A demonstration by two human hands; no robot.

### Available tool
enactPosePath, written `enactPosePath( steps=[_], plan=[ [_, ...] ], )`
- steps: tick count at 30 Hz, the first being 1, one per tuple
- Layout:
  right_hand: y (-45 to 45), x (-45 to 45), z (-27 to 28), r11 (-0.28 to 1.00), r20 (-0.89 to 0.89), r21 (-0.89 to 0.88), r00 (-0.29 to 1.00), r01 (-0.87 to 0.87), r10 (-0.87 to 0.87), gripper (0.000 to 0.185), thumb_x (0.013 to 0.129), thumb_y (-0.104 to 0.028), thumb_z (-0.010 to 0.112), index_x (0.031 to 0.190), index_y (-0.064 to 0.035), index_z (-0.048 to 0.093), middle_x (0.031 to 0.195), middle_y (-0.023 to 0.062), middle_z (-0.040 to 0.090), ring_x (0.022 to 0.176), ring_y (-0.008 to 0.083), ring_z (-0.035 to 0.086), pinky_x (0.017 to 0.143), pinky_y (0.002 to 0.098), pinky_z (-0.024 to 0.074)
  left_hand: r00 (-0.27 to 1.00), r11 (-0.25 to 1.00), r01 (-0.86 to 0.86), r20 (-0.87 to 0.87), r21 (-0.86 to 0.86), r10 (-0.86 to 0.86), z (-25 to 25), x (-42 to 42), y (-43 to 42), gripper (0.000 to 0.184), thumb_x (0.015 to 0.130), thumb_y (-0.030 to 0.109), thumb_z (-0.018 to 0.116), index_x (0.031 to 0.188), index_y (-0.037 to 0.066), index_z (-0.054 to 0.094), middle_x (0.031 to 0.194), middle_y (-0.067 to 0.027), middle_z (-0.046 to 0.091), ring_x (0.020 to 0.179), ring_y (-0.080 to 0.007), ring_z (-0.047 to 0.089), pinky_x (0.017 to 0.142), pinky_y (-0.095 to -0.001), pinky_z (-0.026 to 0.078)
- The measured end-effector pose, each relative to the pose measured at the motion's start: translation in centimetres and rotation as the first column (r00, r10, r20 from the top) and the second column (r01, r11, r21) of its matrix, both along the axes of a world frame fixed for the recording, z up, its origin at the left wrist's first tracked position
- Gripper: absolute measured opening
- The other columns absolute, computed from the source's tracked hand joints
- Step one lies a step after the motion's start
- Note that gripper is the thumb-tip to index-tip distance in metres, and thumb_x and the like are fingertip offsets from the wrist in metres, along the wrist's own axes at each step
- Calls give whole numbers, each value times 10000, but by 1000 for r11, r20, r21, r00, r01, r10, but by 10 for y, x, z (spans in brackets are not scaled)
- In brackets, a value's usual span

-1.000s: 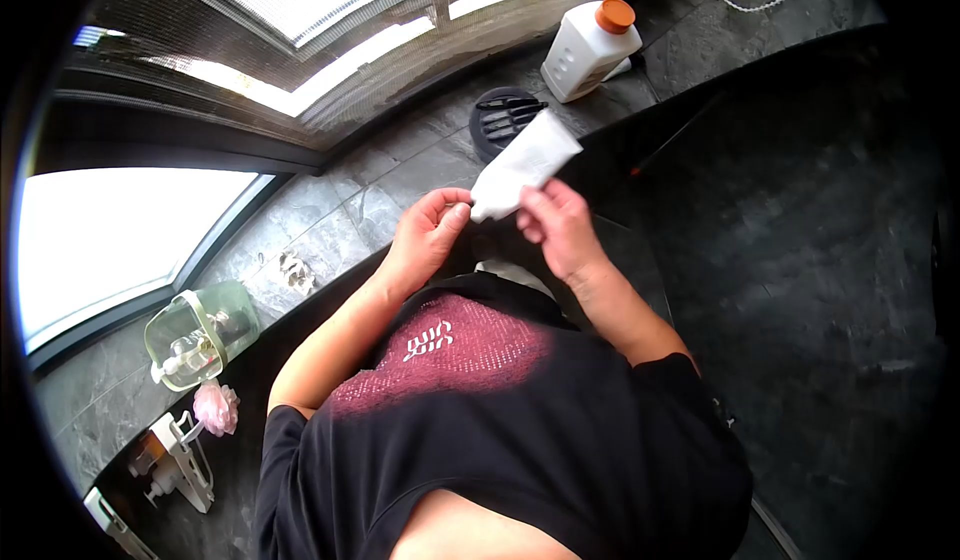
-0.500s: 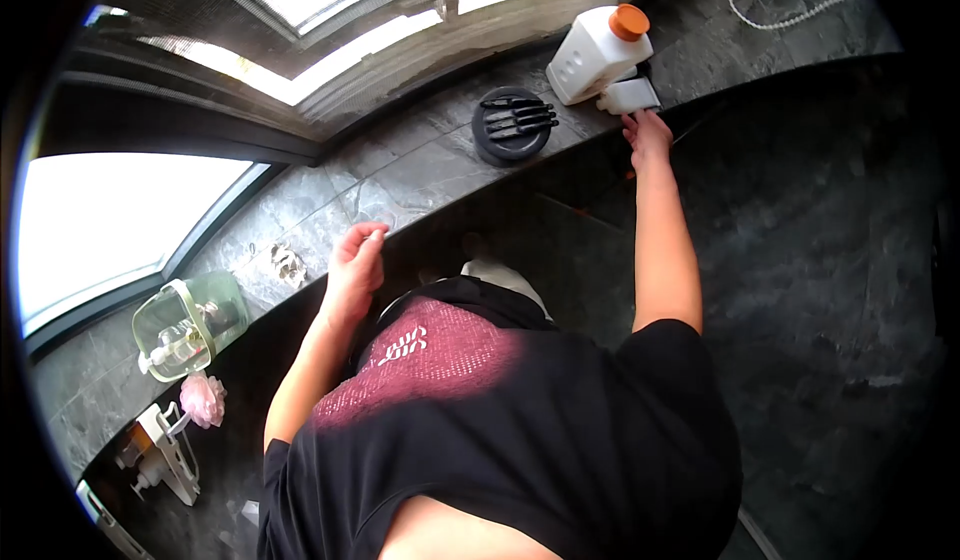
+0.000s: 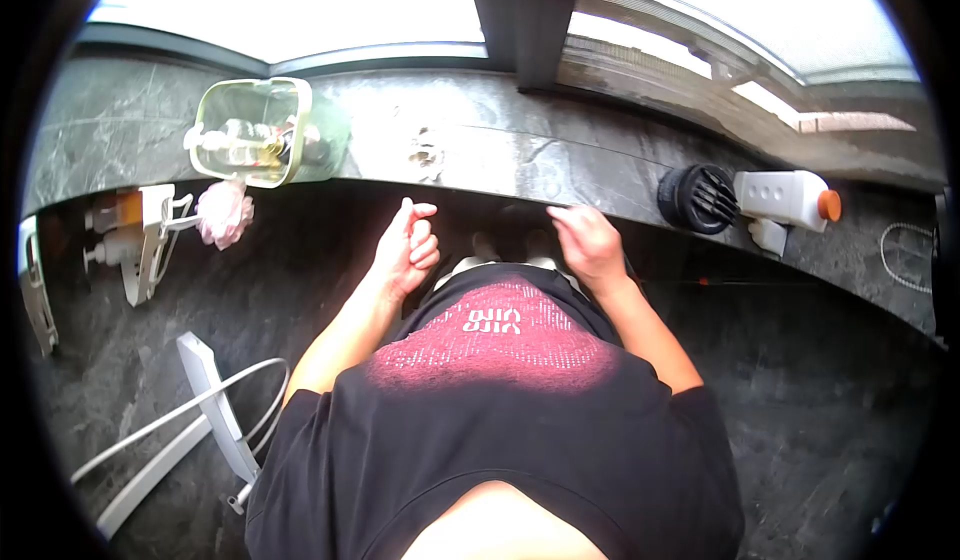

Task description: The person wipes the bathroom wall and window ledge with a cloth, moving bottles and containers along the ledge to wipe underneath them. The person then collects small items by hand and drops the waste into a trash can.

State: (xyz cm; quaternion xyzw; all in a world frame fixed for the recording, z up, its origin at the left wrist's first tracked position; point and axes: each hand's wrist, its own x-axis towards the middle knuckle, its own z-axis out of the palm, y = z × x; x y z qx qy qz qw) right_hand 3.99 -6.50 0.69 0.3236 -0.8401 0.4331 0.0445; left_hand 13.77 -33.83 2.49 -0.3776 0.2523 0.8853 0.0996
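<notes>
My left hand (image 3: 405,248) hangs just in front of the ledge with its fingers curled and its thumb side up. Anything held inside it is hidden. Across from it, my right hand (image 3: 592,248) is closed, its fingertips pointing toward the left hand; I cannot make out what it holds, if anything. The two hands are apart. On the grey stone ledge (image 3: 560,155) behind them lies a small crumpled, shiny, light-coloured item (image 3: 426,152). To the right hand's right sits a round black object with finger-like prongs (image 3: 705,200).
At left, a green translucent basket (image 3: 320,140) of bottles stands on the ledge. A pink bath puff (image 3: 225,214) hangs beside a white rack (image 3: 150,245). At right are a white bottle with orange cap (image 3: 785,198), a small white container (image 3: 768,236) and a bead chain (image 3: 900,260).
My view has swung to the right-hand side's opposite, leftward. My right hand has left the small white container and come in front of my body, close to my left hand.
</notes>
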Motion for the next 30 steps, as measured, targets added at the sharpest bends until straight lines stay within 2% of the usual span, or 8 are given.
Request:
enactPosePath(
  steps=[11, 13, 18, 20, 22, 24, 27, 30],
  plan=[
    [-222, -51, -63, 939, -135, 256, 954, -229, 269, 155, 757, -115, 617, 904, -67, 603, 982, 125, 618, 889, 322, 600, 752, 392, 495, 987, 985, -155, 61, 70, 151, -9, 44, -27, 228, 970, 302, 434, 917, 98, 519, 503, 45, 252, 393, -69, 209, 364, -212, 195],
    [-224, -52, -76, 959, 103, 166, 972, -228, 213, 191, 751, -42, 588, 935, -82, 621, 917, 126, 620, 844, 325, 602, 731, 382, 503, 983, 982, -174, 78, 70, 169, -10, 54, -36, 208, 965, 284, 443, 915, 94, 512, 506, 44, 254, 392, -69, 211, 365, -212, 195],
    [-152, -66, -31, 996, -54, -80, 998, -44, 40, 157, 743, -18, 586, 891, -57, 622, 917, 119, 618, 861, 301, 597, 770, 372, 490, 990, 922, -50, 104, -383, 97, -8, 56, -58, 147, 928, 253, 526, 937, 106, 524, 515, 72, 292, 388, -31, 247, 354, -197, 186],
    [-111, -68, -27, 993, 16, -13, 993, 118, -118, 165, 727, -26, 614, 891, -50, 620, 951, 118, 605, 894, 297, 586, 807, 377, 480, 992, 735, 88, 125, -673, -5, -13, 41, -69, 143, 898, 215, 584, 978, 99, 556, 552, 85, 349, 407, -9, 256, 362, -192, 174],
    [-85, -65, -39, 978, 18, 44, 978, 205, -206, 187, 723, -26, 625, 909, -47, 623, 978, 121, 594, 908, 291, 582, 815, 372, 477, 982, 363, 139, 80, -921, -173, -32, 14, -89, 216, 860, 226, 621, 962, 36, 613, 673, 38, 511, 622, -37, 444, 595, -204, 405],
    [-77, -61, -49, 912, 41, 140, 918, 385, -394, 246, 718, -29, 637, 963, -54, 629, 1002, 120, 579, 932, 287, 567, 837, 375, 464, 937, -20, 198, 195, -980, -291, -17, -25, -100, 276, 822, 290, 640, 1002, 83, 611, 791, -113, 634, 710, -202, 611, 670, -316, 478],
    [-120, -48, -53, 943, -160, 204, 959, 264, -234, 245, 731, -70, 619, 976, -76, 638, 1004, 109, 587, 917, 282, 559, 828, 376, 458, 934, -86, 169, 188, -982, -303, -45, -81, -115, 308, 815, 331, 638, 1039, 120, 625, 849, -127, 635, 763, -238, 602, 733, -335, 471],
    [-165, -51, -61, 975, -211, 149, 968, 166, -133, 235, 736, -60, 601, 966, -93, 641, 975, 107, 601, 911, 281, 559, 820, 371, 457, 932, -409, 152, 269, -900, -245, -57, -117, -117, 303, 813, 330, 638, 1043, 133, 626, 885, -130, 648, 844, -274, 626, 761, -369, 481]
  ],
)
